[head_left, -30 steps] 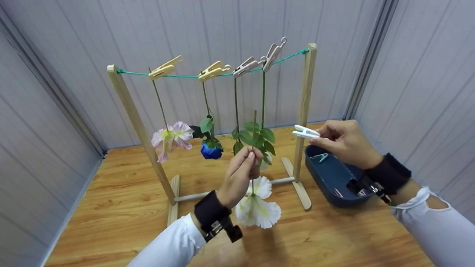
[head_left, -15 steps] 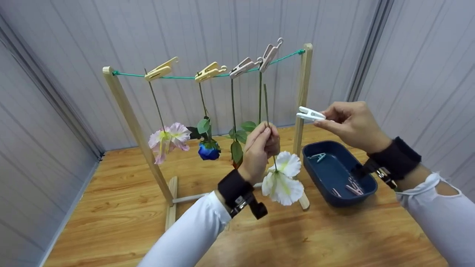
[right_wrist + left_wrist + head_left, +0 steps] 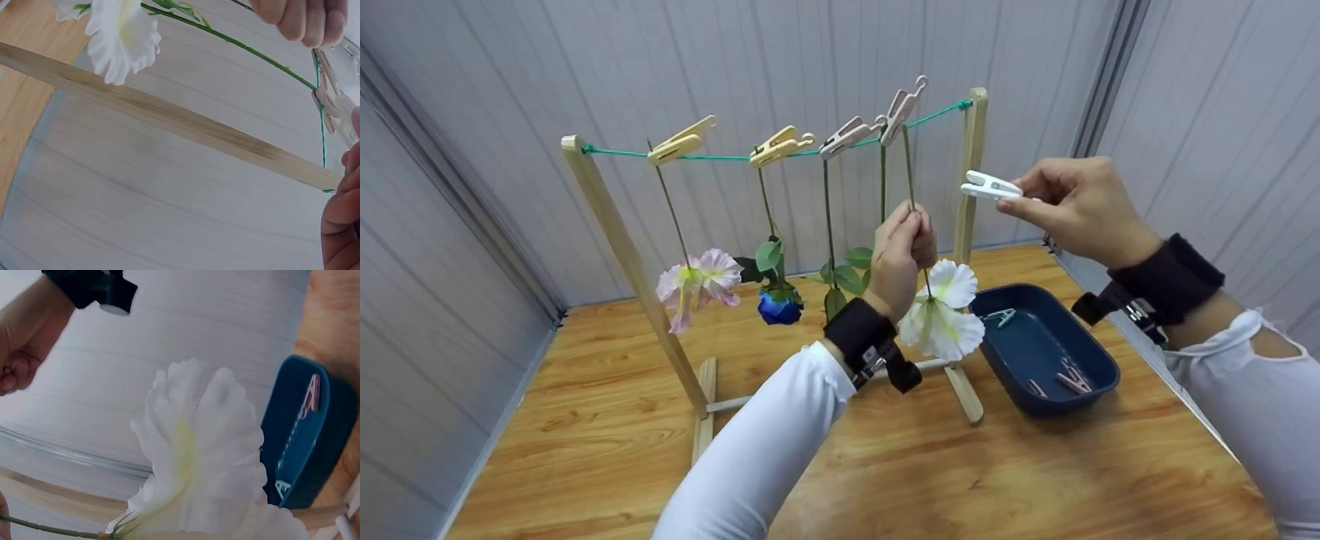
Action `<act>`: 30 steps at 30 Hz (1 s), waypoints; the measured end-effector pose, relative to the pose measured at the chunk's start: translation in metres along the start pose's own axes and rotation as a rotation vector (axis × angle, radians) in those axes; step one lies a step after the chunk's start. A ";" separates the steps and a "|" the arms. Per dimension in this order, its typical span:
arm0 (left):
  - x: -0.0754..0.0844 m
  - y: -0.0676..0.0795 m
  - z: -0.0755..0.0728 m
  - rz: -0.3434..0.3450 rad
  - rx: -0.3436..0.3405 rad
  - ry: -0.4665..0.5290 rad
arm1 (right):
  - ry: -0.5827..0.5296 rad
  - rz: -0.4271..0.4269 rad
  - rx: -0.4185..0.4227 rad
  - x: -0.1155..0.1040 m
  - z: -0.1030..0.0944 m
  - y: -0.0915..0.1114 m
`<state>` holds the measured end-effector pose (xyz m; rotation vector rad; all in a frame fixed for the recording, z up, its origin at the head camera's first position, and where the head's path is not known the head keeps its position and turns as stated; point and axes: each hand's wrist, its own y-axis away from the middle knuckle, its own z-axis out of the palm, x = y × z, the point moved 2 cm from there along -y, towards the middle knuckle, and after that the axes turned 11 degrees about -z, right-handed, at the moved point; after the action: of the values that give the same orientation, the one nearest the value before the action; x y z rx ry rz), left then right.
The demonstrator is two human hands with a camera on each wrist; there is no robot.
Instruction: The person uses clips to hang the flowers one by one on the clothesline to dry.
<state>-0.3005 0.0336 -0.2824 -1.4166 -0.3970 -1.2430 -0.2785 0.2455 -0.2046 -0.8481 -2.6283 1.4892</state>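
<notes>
My left hand (image 3: pixel 901 251) pinches the thin stem of a white flower (image 3: pixel 943 319), whose head hangs downward. The stem's upper end stands close to the green cord (image 3: pixel 939 114), near the rightmost grey-beige clothespin; whether it touches the cord I cannot tell. In the left wrist view the white petals (image 3: pixel 197 439) fill the middle. My right hand (image 3: pixel 1076 206) pinches a white clothespin (image 3: pixel 991 185) by its handle end, its jaws pointing left, beside the right wooden post (image 3: pixel 973 150). Part of the hanging flowers is hidden behind my left hand.
A pink flower (image 3: pixel 697 285) and a blue rose (image 3: pixel 780 304) hang from yellow clothespins (image 3: pixel 681 146). Two leafy stems hang from grey-beige clothespins (image 3: pixel 846 138). A dark blue basin (image 3: pixel 1035 409) with a few clothespins (image 3: pixel 1072 379) stands on the wooden table (image 3: pixel 607 427), right of the rack.
My left hand has lifted the white flower up and to the right, bringing its stem end to the cord's height. My right hand has risen with the white clothespin.
</notes>
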 end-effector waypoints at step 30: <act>-0.012 -0.050 -0.005 -0.056 0.134 -0.205 | 0.310 -0.133 -0.175 -0.031 -0.019 -0.097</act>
<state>-0.3477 0.0486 -0.2685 -1.4296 -0.6527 -1.0977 -0.2912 0.2075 -0.1089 -0.8190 -2.5477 1.0164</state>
